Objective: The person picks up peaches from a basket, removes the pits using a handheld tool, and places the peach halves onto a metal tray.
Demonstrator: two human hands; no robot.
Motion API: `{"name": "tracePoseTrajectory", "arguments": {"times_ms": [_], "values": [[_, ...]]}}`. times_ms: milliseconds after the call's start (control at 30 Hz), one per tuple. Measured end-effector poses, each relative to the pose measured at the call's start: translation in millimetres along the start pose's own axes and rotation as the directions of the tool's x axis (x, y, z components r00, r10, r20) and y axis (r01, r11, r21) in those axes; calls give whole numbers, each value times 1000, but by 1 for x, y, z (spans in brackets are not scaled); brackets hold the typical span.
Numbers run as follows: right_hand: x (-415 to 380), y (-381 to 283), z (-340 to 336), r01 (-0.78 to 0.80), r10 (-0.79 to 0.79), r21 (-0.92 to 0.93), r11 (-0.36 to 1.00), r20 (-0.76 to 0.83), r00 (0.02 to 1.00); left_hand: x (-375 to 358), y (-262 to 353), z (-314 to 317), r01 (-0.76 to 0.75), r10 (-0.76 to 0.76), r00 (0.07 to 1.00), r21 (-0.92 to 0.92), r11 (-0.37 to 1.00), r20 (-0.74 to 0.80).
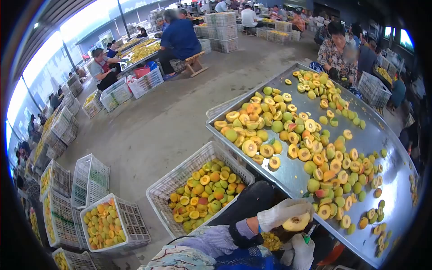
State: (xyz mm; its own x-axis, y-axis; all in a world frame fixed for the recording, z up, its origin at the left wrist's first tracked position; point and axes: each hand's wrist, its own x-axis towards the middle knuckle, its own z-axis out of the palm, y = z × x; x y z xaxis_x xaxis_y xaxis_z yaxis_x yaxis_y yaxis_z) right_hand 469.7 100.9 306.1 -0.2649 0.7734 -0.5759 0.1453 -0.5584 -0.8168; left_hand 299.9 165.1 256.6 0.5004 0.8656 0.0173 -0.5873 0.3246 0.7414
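Note:
My left hand, in a white glove, holds a halved peach with its cut face showing. Just below it, my right hand, gloved as well, grips a small green-handled pitting tool; its metal end points up toward the fruit and its exact shape is hard to make out. Under both hands, yellow peach pieces lie in a container, partly hidden by my arm. Beside my hands stands a metal table spread with many peach halves.
A white plastic crate of peaches stands left of my lap. More crates are stacked at lower left. Across the table a person in a patterned shirt is seated. Other people sit at tables farther back.

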Motion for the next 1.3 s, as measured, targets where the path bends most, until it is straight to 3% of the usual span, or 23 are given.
{"name": "tracePoseTrajectory", "arguments": {"times_ms": [67, 100, 167, 233, 367, 733, 800, 900, 1033, 1100, 1200, 1300], "values": [[1, 4, 4, 14, -14, -3, 1000, -217, 976, -3, 1, -5, -35, 32, 996, 37, 999, 83], [1, 7, 1, 20, -22, -10, 1000, -209, 978, -4, 3, -7, -65, 53, 985, 67, 996, 165], [-1, 8, -8, 17, -22, 83, 996, 63, 998, -6, 10, -5, -80, 61, 974, 78, 994, 220], [-1, 9, -8, -8, 4, 55, 998, 70, 998, -9, 19, -3, -82, 46, 946, 100, 992, 321], [-1, 15, -9, -2, -3, 51, 999, 93, 996, -11, 18, 0, 64, -90, 962, 109, 992, 257], [-13, 16, -3, 53, -76, 194, 980, 115, 990, -13, 16, -3, 21, -33, 974, 53, 998, 224], [-15, 28, 1, 61, -84, 416, 907, 38, 996, -12, 17, -2, 23, -33, 974, 48, 999, 224], [-22, 27, 11, 89, -64, 496, 864, -68, 996, -11, 15, -2, 43, -43, 973, 6, 999, 225], [-16, 32, 8, 187, -111, 330, 925, -234, 966, -9, 9, 1, 50, -51, 983, 13, 999, 176], [-9, 32, -9, 88, -166, 373, 924, 182, 969, -8, 9, 3, 51, -54, 989, 23, 998, 137], [-12, 22, -2, 83, -120, 307, 948, 105, 987, -7, 6, 0, 47, -56, 991, 75, 996, 121], [-12, 18, -2, 107, -152, 299, 948, 129, 980, -5, 3, -1, 51, -61, 989, 73, 996, 134]]}}
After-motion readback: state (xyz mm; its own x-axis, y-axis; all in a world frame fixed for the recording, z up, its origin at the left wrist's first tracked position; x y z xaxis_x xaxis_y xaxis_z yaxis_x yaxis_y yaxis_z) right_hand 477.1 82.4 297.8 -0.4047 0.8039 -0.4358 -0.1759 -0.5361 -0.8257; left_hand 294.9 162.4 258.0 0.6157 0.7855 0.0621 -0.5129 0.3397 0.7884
